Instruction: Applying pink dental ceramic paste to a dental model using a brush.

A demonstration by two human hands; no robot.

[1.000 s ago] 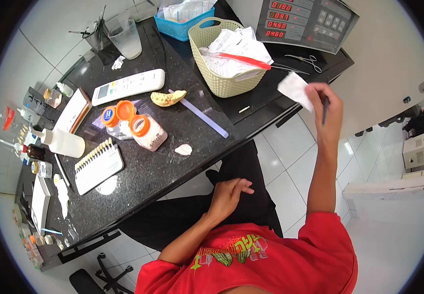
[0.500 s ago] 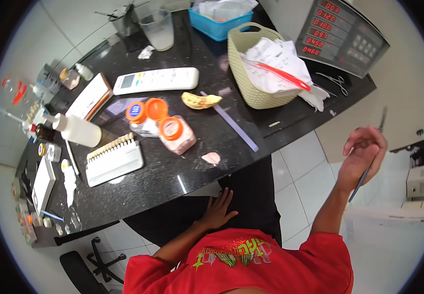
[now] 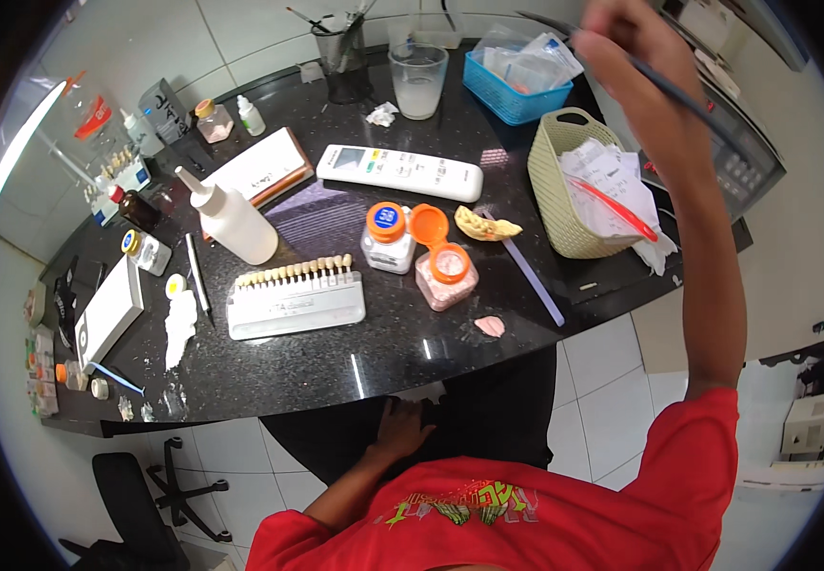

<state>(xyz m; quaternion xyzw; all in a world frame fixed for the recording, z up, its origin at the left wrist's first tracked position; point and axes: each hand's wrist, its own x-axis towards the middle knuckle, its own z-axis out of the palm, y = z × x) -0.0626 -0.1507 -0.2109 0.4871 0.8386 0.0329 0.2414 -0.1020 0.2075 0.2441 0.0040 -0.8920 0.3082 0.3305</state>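
My right hand (image 3: pixel 645 76) is raised high at the upper right, closed on a slim dark tool (image 3: pixel 674 95), over the control panel (image 3: pixel 745 162) and beside the blue basket (image 3: pixel 516 95). Below it stands a cream basket (image 3: pixel 555 190) holding papers and a red tool (image 3: pixel 612 202). My left hand (image 3: pixel 400 428) rests on my dark-clad thigh just under the desk edge, fingers apart and partly in shadow. On the black desk (image 3: pixel 317 371) are open orange-lidded jars (image 3: pixel 445 281), a yellowish dental model (image 3: pixel 488 226), a lavender stick (image 3: pixel 536 285) and a small pink piece (image 3: pixel 489 325).
A tooth shade guide (image 3: pixel 296 309), squeeze bottle (image 3: pixel 245 228), white remote (image 3: pixel 397 171), notepad (image 3: pixel 255 167) and cup of cloudy liquid (image 3: pixel 416 90) cover the desk. A pen holder (image 3: pixel 340 71) stands behind, a lamp (image 3: pixel 21 152) at left, a black chair (image 3: pixel 136 504) below left.
My right hand has swung up toward the back right; the white paper it held is out of it, with crumpled paper now at the cream basket. My left hand lowered onto my thigh.
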